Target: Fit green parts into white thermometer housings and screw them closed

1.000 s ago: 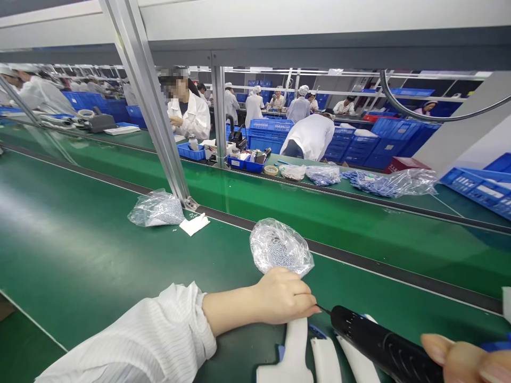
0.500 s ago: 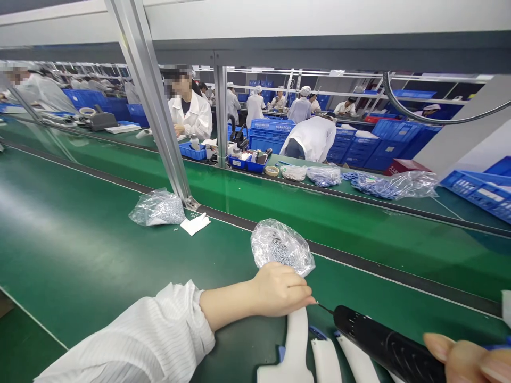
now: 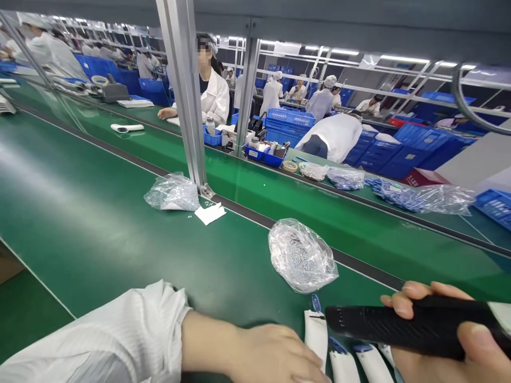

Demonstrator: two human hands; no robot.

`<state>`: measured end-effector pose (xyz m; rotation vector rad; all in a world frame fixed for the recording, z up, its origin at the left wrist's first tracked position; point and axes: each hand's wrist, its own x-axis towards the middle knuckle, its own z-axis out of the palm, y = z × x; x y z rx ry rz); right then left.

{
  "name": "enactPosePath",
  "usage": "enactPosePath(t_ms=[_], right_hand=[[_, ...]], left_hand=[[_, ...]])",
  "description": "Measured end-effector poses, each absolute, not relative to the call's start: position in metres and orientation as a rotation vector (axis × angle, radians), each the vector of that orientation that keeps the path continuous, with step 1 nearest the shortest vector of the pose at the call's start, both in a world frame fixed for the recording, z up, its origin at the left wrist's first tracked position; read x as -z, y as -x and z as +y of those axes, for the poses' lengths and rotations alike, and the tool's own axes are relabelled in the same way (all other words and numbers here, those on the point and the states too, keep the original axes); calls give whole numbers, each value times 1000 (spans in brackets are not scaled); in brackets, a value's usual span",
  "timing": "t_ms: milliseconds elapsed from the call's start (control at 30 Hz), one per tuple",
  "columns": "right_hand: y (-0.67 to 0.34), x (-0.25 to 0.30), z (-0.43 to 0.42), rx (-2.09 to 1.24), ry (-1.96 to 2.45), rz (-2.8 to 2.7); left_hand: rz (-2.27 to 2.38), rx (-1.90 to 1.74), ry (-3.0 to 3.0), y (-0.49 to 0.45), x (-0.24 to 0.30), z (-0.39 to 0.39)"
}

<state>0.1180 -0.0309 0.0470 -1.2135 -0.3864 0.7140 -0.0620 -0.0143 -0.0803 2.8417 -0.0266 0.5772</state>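
My right hand grips a black electric screwdriver, held nearly level and pointing left. Its thin bit reaches across the top end of a white plastic handle piece. Low in the view, my left hand lies palm down with its fingers bent against that piece; the fingertips are partly cut off by the frame edge. More white handle pieces with blue ends lie beside it, beneath the screwdriver. Just beyond stands an open clear plastic bag of small metal screws.
Another clear bag of small parts and a white paper scrap lie near the metal post. A white gun-shaped device sits on the green belt. Across it are co-workers, blue bins and several bagged parts.
My left hand has moved down from the screwdriver tip to the handle piece. The screwdriver has turned more level, its bit now at the piece's end. The view has shifted, and a white device appears on the belt.
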Motion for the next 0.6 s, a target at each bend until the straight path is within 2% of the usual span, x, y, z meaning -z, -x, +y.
enactPosePath(t_ms=[100,233,500,600], right_hand=[[-112,-49,-22,-724,1256,-361],[-110,-48,-18,-716,1270,-382],[-119,-31,-22,-743,1228,-556],[-138,-18,-30,-717,1185,-761]], left_hand=[[-207,-412,-2821,69,76,-26],[-211,-267,-2770,71,70,-22],[-278,-433,-2850,71,76,-28],[42,-502,-2686,68,74,-23]])
